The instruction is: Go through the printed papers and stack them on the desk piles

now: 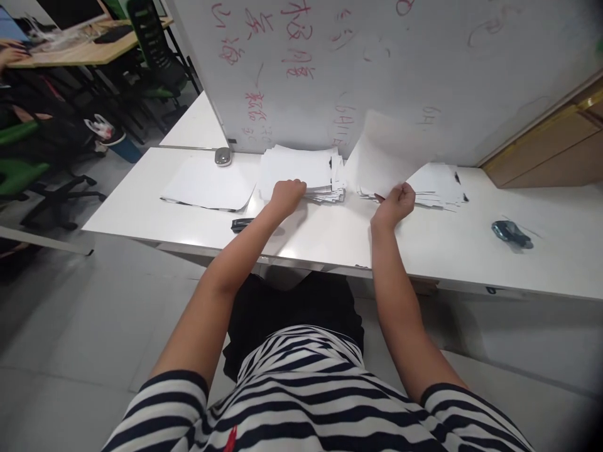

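Note:
My right hand (396, 204) pinches the near edge of a lifted sheet of paper (389, 147), which stands tilted and looks slightly see-through. Beneath and to the right of it, several fanned sheets (436, 182) with dark marks at the right edge lie on the white table. My left hand (288, 196) is closed at the near edge of a thick, uneven paper stack (301, 164), its fingers curled over the top sheets; the fingertips are partly hidden. A black stapler-like object (242, 225) lies beside my left forearm.
On the white table (330, 235), a flatter paper pile (207, 182) lies left, near a small grey round-cornered device (223, 156). A dark glossy object (511, 233) lies right. Behind rises a whiteboard (301, 107) with red writing; a cardboard box (541, 147) stands far right. Another person's hand (12, 51) shows upper left.

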Tool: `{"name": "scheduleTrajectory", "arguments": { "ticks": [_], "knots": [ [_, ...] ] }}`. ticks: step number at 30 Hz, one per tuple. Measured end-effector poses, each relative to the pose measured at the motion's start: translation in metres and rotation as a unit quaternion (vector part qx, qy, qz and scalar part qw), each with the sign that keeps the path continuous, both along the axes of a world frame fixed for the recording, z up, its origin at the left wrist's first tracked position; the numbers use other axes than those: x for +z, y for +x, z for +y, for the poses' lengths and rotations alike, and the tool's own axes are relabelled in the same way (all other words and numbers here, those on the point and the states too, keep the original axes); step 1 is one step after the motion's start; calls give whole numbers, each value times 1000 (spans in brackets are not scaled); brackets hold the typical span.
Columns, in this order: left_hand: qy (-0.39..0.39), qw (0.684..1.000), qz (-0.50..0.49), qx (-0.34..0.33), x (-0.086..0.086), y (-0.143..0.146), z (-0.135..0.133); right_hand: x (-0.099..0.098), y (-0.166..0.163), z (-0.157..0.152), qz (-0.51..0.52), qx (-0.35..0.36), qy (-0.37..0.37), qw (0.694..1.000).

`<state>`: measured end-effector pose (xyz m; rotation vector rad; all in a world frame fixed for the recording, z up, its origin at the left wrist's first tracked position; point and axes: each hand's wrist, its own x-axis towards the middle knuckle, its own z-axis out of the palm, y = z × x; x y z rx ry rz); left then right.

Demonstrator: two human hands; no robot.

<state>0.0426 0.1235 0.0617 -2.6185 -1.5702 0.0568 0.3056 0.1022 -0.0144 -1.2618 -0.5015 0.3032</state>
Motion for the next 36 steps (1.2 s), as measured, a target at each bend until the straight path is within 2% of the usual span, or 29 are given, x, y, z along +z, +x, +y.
{"name": "scheduleTrajectory", "arguments": {
  "ticks": [4,6,8,10,12,13,15,17,19,23,26,29,32,36],
  "knots": [
    [44,998,-27,33,6,-4,-2,-6,-3,6,1,12,-14,1000],
    [85,995,-47,25,10,-2,-13,-2,-4,5,-14,-3,-18,1000],
    [134,989,-58,-22,10,3,-38,7,-7,-5,-65,-47,0,997],
    [167,975,-69,-131,3,11,-73,18,-11,-26,-167,-89,25,982],
    [187,959,-83,-194,-11,20,-110,27,-17,-59,-320,-76,25,944],
    [191,955,-88,-208,-19,24,-126,30,-20,-79,-410,-47,17,911],
    [194,953,-113,-204,-36,30,-153,33,-26,-118,-563,29,0,826],
    [194,951,-147,-188,-51,33,-169,33,-29,-153,-649,79,-11,756],
    [186,949,-175,-183,-64,32,-179,33,-29,-180,-682,96,-26,725],
    [171,941,-219,-192,-92,26,-185,33,-29,-218,-675,79,-61,731],
    [197,916,-278,-213,-117,23,-185,33,-38,-239,-663,56,-63,744],
    [237,897,-321,-190,-136,24,-182,31,-52,-252,-646,47,-61,760],
    [237,900,-331,-155,-135,30,-179,26,-60,-257,-637,60,-70,765],
    [114,917,-330,-191,-106,34,-175,17,-66,-265,-591,155,-108,784]
  ]
}}
